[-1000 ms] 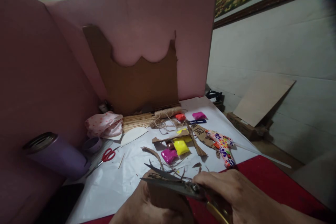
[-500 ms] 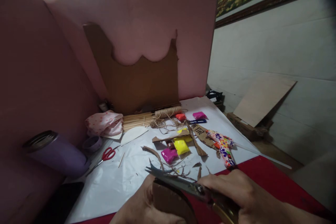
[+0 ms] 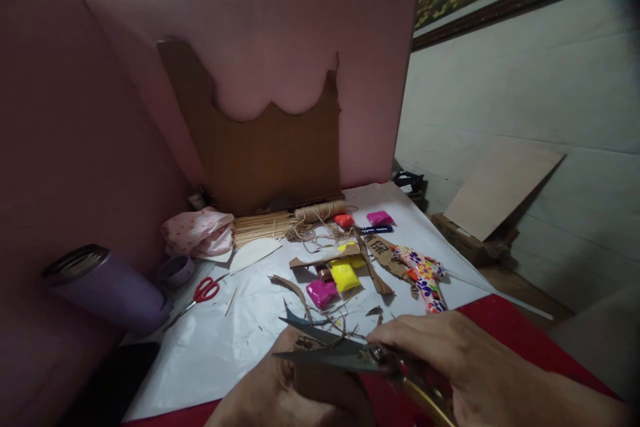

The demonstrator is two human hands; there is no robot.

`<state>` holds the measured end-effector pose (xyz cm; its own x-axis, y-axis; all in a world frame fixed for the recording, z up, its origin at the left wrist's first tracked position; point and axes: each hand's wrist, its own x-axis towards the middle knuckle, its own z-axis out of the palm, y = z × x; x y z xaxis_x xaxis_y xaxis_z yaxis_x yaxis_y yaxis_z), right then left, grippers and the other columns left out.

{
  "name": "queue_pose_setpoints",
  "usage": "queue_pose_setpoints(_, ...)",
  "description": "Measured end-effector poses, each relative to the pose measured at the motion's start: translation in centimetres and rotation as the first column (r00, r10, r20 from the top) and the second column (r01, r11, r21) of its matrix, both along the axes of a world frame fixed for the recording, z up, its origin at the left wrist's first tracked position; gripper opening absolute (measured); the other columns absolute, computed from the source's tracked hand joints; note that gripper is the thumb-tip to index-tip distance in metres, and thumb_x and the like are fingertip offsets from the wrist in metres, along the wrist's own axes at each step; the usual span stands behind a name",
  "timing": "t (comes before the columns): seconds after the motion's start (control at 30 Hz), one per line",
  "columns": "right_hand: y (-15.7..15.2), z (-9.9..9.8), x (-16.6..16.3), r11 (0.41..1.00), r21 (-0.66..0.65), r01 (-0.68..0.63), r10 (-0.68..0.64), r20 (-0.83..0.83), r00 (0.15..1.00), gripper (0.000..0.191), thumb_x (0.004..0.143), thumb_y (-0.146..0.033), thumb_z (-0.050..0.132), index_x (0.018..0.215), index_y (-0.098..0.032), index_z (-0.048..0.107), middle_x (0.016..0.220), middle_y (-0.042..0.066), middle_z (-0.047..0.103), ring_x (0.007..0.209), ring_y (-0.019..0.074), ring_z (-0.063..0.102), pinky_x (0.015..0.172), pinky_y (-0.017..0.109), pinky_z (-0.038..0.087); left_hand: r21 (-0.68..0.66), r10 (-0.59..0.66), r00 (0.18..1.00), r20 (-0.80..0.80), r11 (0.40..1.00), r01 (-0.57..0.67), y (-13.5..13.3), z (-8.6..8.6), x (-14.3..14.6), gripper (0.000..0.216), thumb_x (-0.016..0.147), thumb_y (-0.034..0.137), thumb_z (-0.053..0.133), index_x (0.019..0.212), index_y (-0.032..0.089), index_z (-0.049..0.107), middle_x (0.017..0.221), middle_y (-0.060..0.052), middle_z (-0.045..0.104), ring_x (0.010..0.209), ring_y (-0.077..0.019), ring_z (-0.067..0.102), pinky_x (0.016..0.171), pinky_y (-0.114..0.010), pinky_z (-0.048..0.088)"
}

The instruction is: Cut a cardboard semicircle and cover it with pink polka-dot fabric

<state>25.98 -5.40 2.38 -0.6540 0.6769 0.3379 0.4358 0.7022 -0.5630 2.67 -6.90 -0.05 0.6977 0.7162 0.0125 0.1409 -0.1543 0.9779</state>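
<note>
My right hand (image 3: 450,363) is closed round the handles of large dark scissors (image 3: 330,350), whose blades point left and stand apart. My left hand (image 3: 280,393) grips a small piece of brown cardboard (image 3: 320,383) just under the blades at the bottom centre. Thin cardboard trimmings (image 3: 345,320) lie on the white paper (image 3: 225,340) right beyond the scissors. Both hands sit at the near edge, over the red cloth (image 3: 520,333).
A tall cut brown cardboard (image 3: 270,153) leans on a pink board (image 3: 250,47). On the paper lie red-handled scissors (image 3: 203,291), clay packets (image 3: 333,283), a flowered glue gun (image 3: 425,277), twine (image 3: 320,212), sticks (image 3: 260,227). A purple flask (image 3: 105,290) lies at left.
The scissor blades opened, closed in over the cardboard piece, then opened again. Both hands stayed at the near edge, shifting only slightly.
</note>
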Motion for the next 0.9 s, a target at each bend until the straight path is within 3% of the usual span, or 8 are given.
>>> queue_pose_setpoints(0.13,-0.2,0.7,0.0,0.998,-0.058,-0.014,0.017,0.053,0.998,0.038,0.07,-0.056,0.063,0.08,-0.019,0.065,0.062,0.002,0.065,0.055,0.0167,0.06,0.058,0.026,0.047,-0.004,0.051,0.999,0.0,0.999,-0.051,0.1,0.3,0.1,0.029,0.075,0.038,0.063,0.08,0.013,0.077,0.066,-0.006,0.066,0.061,-0.0142,0.053,0.062,-0.023,0.044)
queue_pose_setpoints(0.23,-0.2,1.1,-0.2,0.994,-0.103,-0.025,0.034,0.088,0.996,0.031,0.074,-0.049,0.06,0.08,-0.019,0.064,0.062,0.001,0.064,0.055,0.0158,0.058,0.055,0.025,0.044,-0.038,0.036,0.999,-0.025,0.999,-0.037,0.1,0.0,-0.1,0.022,0.074,0.03,0.065,0.084,0.015,0.076,0.07,-0.005,0.067,0.063,-0.0138,0.054,0.06,-0.021,0.043)
queue_pose_setpoints(0.43,0.4,0.1,-0.3,0.989,-0.147,0.001,0.025,0.177,0.984,0.021,0.064,-0.031,0.068,0.063,-0.019,0.051,0.05,-0.005,0.053,0.044,0.0103,0.045,0.045,0.021,0.033,-0.237,0.134,0.991,0.028,0.964,-0.124,-0.4,-0.8,-0.2,0.02,0.066,0.024,0.071,0.081,0.012,0.075,0.068,-0.005,0.067,0.062,-0.0134,0.053,0.055,-0.021,0.041)
queue_pose_setpoints(0.6,0.4,0.2,0.1,0.99,-0.137,0.014,0.007,0.152,0.988,0.015,0.065,-0.026,0.067,0.07,-0.02,0.055,0.053,-0.005,0.057,0.045,0.0097,0.047,0.049,0.021,0.038,-0.306,0.174,0.974,0.147,0.944,-0.123,-0.3,-0.6,0.1,0.017,0.063,0.025,0.074,0.073,0.011,0.072,0.061,-0.003,0.064,0.053,-0.0107,0.051,0.049,-0.019,0.039)
queue_pose_setpoints(0.7,0.0,0.5,0.2,0.998,-0.058,0.034,-0.028,0.097,0.995,0.028,0.067,-0.046,0.068,0.075,-0.02,0.06,0.059,-0.002,0.062,0.051,0.0136,0.053,0.054,0.024,0.043,-0.157,0.095,0.991,0.098,0.984,-0.078,0.0,-0.1,0.3,0.024,0.069,0.034,0.07,0.075,0.012,0.075,0.062,-0.005,0.065,0.056,-0.0121,0.052,0.055,-0.021,0.043)
queue_pose_setpoints(0.77,-0.3,0.6,0.1,1.0,0.003,0.031,-0.031,0.049,0.998,0.043,0.071,-0.062,0.058,0.078,-0.02,0.062,0.064,0.002,0.064,0.055,0.0165,0.057,0.057,0.027,0.045,-0.024,0.066,0.996,0.053,0.998,-0.065,0.1,0.3,0.4,0.03,0.074,0.04,0.064,0.076,0.013,0.076,0.064,-0.006,0.067,0.06,-0.014,0.054,0.06,-0.022,0.044)
queue_pose_setpoints(0.9,-0.1,0.4,-0.1,0.999,0.044,0.009,-0.011,0.034,0.999,0.058,0.078,-0.071,0.037,0.081,-0.019,0.063,0.066,0.005,0.065,0.059,0.0186,0.059,0.059,0.029,0.045,0.173,-0.01,1.0,-0.005,0.985,0.011,0.1,0.5,0.3,0.033,0.083,0.04,0.052,0.082,0.017,0.076,0.076,-0.008,0.071,0.073,-0.0182,0.06,0.074,-0.027,0.046)
